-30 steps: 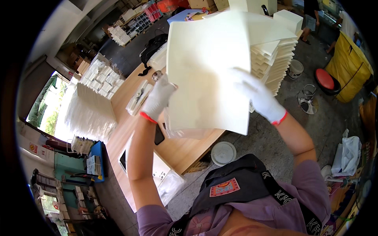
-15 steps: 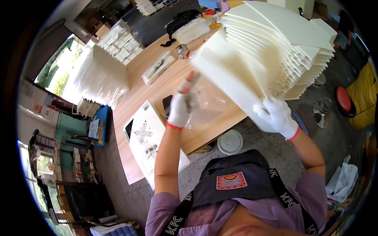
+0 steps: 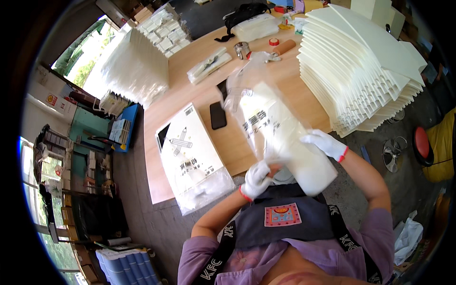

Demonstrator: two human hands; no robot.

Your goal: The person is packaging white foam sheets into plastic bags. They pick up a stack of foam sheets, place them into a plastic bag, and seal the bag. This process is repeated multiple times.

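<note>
Both my hands wear white gloves with red cuffs. Fingers closed, my left hand [image 3: 256, 180] grips the open edge of a clear plastic bag [image 3: 236, 102] with dark print on it. A thick stack of white paper [image 3: 311, 166] slants across the table's front edge, its far part appearing to lie inside the bag. My right hand [image 3: 325, 144] holds the stack by its right side, the thumb hidden. To the left lies a bagged white paper pack [image 3: 192, 147] with a pencil drawing. Between pack and bag is a black phone [image 3: 218, 115].
A tall, fanned pile of white paper [image 3: 346, 71] stands on the table's right. At the far left rises a plastic-wrapped stack [image 3: 135, 66]. A metal cup [image 3: 242, 49], a red tape roll [image 3: 274, 42] and a narrow wrapped bundle [image 3: 209, 65] sit toward the back.
My right hand has brought the white paper stack away from the pile, down and left to the bag. My left hand has come nearer to me and now pulls at the bag's edge.
</note>
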